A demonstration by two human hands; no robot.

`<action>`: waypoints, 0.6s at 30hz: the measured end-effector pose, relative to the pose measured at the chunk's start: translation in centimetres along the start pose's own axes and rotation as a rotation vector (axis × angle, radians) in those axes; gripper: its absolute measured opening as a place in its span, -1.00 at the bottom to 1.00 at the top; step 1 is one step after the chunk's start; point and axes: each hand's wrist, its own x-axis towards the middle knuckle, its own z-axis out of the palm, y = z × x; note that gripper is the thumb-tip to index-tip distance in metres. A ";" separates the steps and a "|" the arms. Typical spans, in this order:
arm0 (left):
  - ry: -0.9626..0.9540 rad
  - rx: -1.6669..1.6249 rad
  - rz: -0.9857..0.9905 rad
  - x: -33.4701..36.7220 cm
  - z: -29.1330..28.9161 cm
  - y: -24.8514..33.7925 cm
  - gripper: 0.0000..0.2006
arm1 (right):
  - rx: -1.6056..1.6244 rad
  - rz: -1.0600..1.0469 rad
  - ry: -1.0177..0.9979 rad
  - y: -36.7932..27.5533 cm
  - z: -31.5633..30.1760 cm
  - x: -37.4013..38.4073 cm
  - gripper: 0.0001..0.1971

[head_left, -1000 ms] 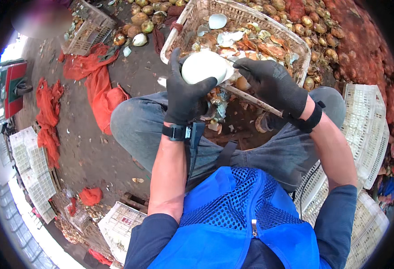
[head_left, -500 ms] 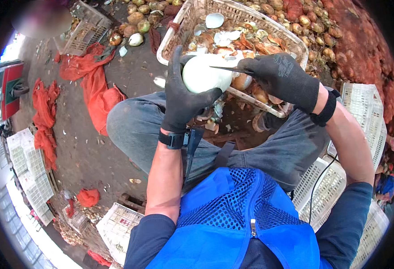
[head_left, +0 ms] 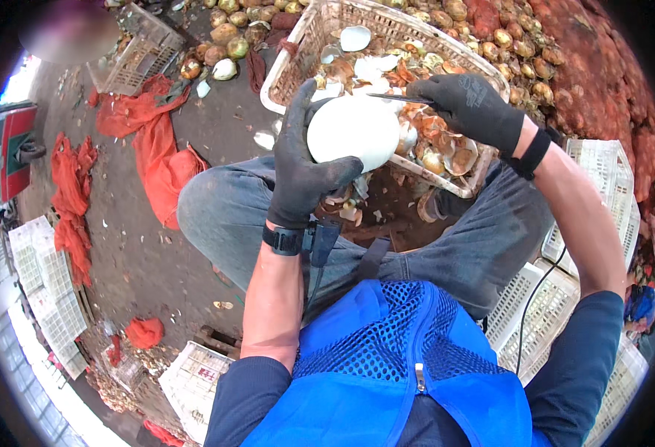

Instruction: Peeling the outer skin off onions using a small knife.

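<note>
A large peeled white onion [head_left: 353,134] rests in my left hand [head_left: 303,160], whose gloved fingers and thumb wrap its left side. My right hand [head_left: 472,108], also in a dark glove, is closed round a small knife [head_left: 396,97]. The thin blade points left and lies by the onion's upper right edge; whether it touches the skin I cannot tell. Just beyond both hands stands a dirty white plastic crate [head_left: 286,71] holding onion peels [head_left: 424,123] and white onion pieces.
Unpeeled onions [head_left: 525,48] are heaped beyond the crate and to the right. Red mesh sacks [head_left: 160,153] lie on the ground at left. White crates [head_left: 528,305] stand by my right side, another crate [head_left: 193,380] at lower left. A tan crate [head_left: 145,52] sits at the far left.
The onion has turned and shifted slightly right in my left hand. My right hand has moved a little up, drawing the knife from across the onion's face to its upper right edge.
</note>
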 end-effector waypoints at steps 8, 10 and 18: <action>0.002 -0.131 -0.087 -0.3 -0.3 0.1 0.11 | 0.091 0.132 -0.007 -1.6 0.5 -0.6 -0.71; -0.014 -0.119 -0.078 -0.3 -0.3 0.0 0.10 | 0.110 0.192 0.015 -0.7 1.5 -0.3 -0.69; -0.037 -0.083 -0.110 -0.2 0.0 -0.1 0.15 | 0.589 0.468 0.229 -5.7 -1.3 -0.8 -0.68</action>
